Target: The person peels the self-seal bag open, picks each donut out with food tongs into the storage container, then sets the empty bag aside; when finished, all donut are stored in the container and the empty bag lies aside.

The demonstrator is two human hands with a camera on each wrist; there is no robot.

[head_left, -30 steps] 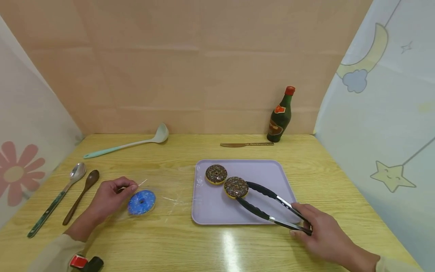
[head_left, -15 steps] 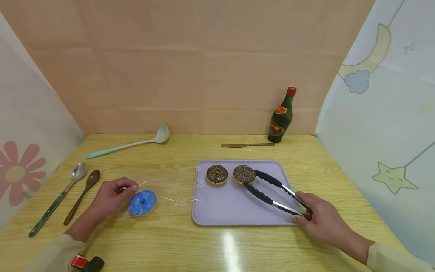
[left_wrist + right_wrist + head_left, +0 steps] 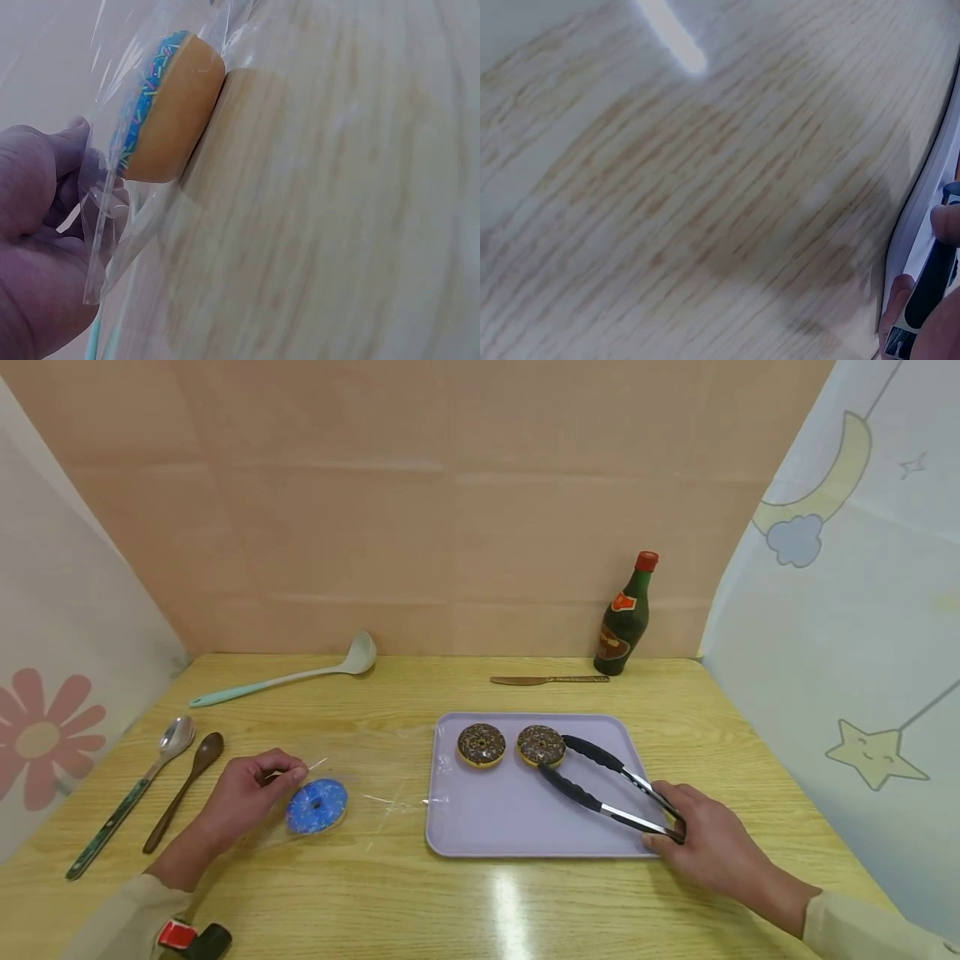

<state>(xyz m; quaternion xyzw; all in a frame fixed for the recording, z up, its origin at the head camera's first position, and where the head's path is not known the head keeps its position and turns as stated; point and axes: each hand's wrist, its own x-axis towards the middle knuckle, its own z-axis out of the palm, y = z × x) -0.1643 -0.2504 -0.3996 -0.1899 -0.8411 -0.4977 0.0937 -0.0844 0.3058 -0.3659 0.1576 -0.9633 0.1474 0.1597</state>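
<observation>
In the head view my left hand [image 3: 251, 795] pinches the edge of a clear plastic bag [image 3: 97, 247]. A blue-iced doughnut [image 3: 317, 806] with sprinkles lies in the bag on the table. My right hand [image 3: 708, 839] grips black-and-silver tongs [image 3: 573, 787] near their hinged end. The tips of the tongs lie at the right side of a chocolate doughnut [image 3: 542, 745] on the lilac tray [image 3: 495, 827]; whether they squeeze it I cannot tell. A second chocolate doughnut [image 3: 481, 744] sits just to its left, a small gap between them.
Behind the tray lie a knife [image 3: 550, 680] and a tilted dark green bottle [image 3: 624, 622]. A ladle [image 3: 300, 672] lies at the back left. A metal spoon [image 3: 142, 785] and a brown wooden spoon [image 3: 187, 789] lie left of my left hand.
The right chocolate doughnut has moved back and right with the tongs, from near the other doughnut's front to beside it, stopping about half a second ago. My left hand has stayed put.
</observation>
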